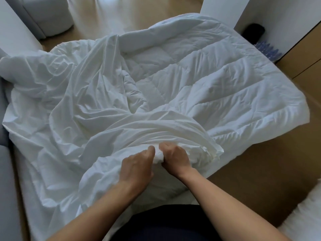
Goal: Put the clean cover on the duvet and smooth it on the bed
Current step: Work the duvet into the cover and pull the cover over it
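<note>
A white quilted duvet (217, 80) lies spread over a brown, wood-like surface (260, 180). No mattress shows beneath it, so whether this is the bed cannot be told. Its stitched panels lie bare on its far and right parts.

A thin, heavily creased white cover (60, 105) lies over the duvet's left part. It also wraps across the duvet's near edge in a thick rolled band. The duvet is therefore only partly inside the cover.

Left of the duvet stands a piece of grey upholstered furniture (7, 171). Beyond the duvet's far right corner is a white cabinet (225, 7), with a dark object (253, 33) and a cluster of small bluish bottles (268, 49) beside it.

At the duvet's near edge, two bare forearms reach in from the person. The left hand (139, 164) has its fingers curled, pinching a wad of the cover. The right hand (173, 159), just beside it and nearly touching it, is clenched on the same gathered fabric.

Judging by this, the step in hand is feeding the duvet into the cover, working at the bunched near edge. The next move likely calls for a firm hold on this bunch while the rolled band is drawn over the bare quilted part. Smoothing is not yet begun.
</note>
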`<act>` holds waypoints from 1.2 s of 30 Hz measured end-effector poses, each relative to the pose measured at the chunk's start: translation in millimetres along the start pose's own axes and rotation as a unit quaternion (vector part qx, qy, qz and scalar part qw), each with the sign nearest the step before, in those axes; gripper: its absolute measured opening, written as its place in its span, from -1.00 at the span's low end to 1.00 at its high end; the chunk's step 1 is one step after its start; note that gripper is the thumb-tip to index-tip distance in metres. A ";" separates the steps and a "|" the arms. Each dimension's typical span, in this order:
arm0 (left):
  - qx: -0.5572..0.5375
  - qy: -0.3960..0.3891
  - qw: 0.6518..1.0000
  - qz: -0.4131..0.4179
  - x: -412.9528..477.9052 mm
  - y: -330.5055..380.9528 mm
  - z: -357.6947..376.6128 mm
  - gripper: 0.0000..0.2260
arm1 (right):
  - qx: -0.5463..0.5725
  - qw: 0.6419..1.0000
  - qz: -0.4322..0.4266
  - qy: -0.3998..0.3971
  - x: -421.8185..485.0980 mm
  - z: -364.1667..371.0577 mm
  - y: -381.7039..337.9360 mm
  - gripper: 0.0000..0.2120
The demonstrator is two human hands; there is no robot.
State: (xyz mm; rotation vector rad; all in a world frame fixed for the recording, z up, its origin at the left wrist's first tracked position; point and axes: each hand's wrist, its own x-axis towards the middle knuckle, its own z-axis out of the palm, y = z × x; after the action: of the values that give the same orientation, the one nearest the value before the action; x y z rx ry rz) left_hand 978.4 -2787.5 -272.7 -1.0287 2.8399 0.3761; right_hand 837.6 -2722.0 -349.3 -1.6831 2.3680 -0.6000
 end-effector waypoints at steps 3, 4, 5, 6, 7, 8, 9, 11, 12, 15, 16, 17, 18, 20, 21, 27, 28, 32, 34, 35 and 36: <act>-0.003 0.038 0.998 0.051 -22.8 -3.2 12.5 -0.58 | -0.025 0.999 -0.031 0.003 2.4 -0.5 -2.6 -0.59; 0.003 0.049 0.997 0.059 -24.6 0.4 16.3 -0.60 | -0.025 0.999 -0.021 -0.005 3.0 -0.3 -1.9 -0.56; 0.010 0.045 0.997 0.057 -22.6 5.2 16.8 -0.64 | -0.020 1.000 -0.012 -0.009 1.5 3.7 -1.8 -0.57; 0.026 0.045 0.998 0.047 -13.9 12.2 18.0 -0.66 | -0.014 1.000 -0.006 -0.008 1.2 5.6 0.4 -0.63; 0.054 0.045 0.997 0.031 0.7 21.9 18.7 -0.65 | -0.004 1.000 -0.009 -0.005 2.6 9.0 5.8 -0.73; 0.083 0.032 0.996 0.006 17.5 32.9 18.4 -0.60 | 0.008 1.000 -0.005 -0.026 6.5 7.1 9.7 -0.87; 0.104 0.008 0.994 -0.021 35.1 41.7 20.3 -0.59 | 0.033 0.998 0.005 -0.060 11.3 3.6 14.1 -0.98; 0.103 -0.053 0.992 -0.056 65.7 51.2 28.3 -0.67 | 0.098 0.983 0.048 -0.150 19.5 -4.7 26.7 -0.89; 0.086 -0.079 0.991 -0.065 77.2 53.0 33.0 -0.69 | 0.131 0.971 0.057 -0.190 21.9 -9.8 36.0 -0.89; 0.048 -0.118 0.990 -0.056 87.7 48.4 36.3 -0.74 | 0.262 0.936 0.090 -0.217 23.0 -34.9 82.8 -0.72; 0.040 -0.123 0.990 -0.054 85.8 44.7 34.4 -0.75 | 0.294 0.933 0.142 -0.151 21.9 -43.3 106.8 -0.66; 0.032 -0.124 0.990 -0.052 83.1 40.3 33.5 -0.76 | 0.292 0.929 0.218 -0.059 18.0 -47.4 136.4 -0.64; 0.020 -0.121 0.991 -0.050 79.6 36.8 32.5 -0.79 | 0.274 0.908 0.316 0.014 11.4 -50.2 168.0 -0.61; 0.000 -0.110 0.993 -0.050 73.4 32.1 32.0 -0.84 | 0.318 0.811 0.491 -0.015 -1.5 -49.2 220.3 -0.54; -0.004 -0.108 0.993 -0.053 71.1 31.8 31.5 -0.85 | 0.387 0.744 0.538 -0.087 -7.6 -44.9 232.3 -0.51; 0.015 -0.081 0.993 -0.090 66.5 40.1 31.2 -0.83 | 0.562 0.651 0.415 -0.297 -8.3 -35.8 227.4 -0.49; 0.018 -0.080 0.992 -0.097 65.9 42.3 30.0 -0.83 | 0.561 0.656 0.396 -0.314 -3.7 -39.1 224.1 -0.48; 0.022 -0.070 0.990 -0.124 63.5 51.1 25.5 -0.81 | 0.568 0.666 0.322 -0.360 7.9 -46.4 204.2 -0.51; 0.018 -0.062 0.989 -0.134 61.5 56.7 25.2 -0.79 | 0.582 0.660 0.290 -0.378 11.5 -44.5 188.7 -0.52; 0.016 -0.057 0.989 -0.136 60.6 59.7 25.9 -0.79 | 0.589 0.655 0.277 -0.383 11.6 -40.8 180.5 -0.51; 0.015 -0.053 0.989 -0.138 59.5 63.4 27.1 -0.80 | 0.603 0.645 0.268 -0.385 11.5 -37.1 171.7 -0.48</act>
State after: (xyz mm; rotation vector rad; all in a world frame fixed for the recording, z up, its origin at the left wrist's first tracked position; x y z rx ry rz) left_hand 892.3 -2770.1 -296.7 -1.3308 2.5538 0.3474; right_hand 671.7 -2676.4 -386.7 -0.3842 1.1113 -0.8026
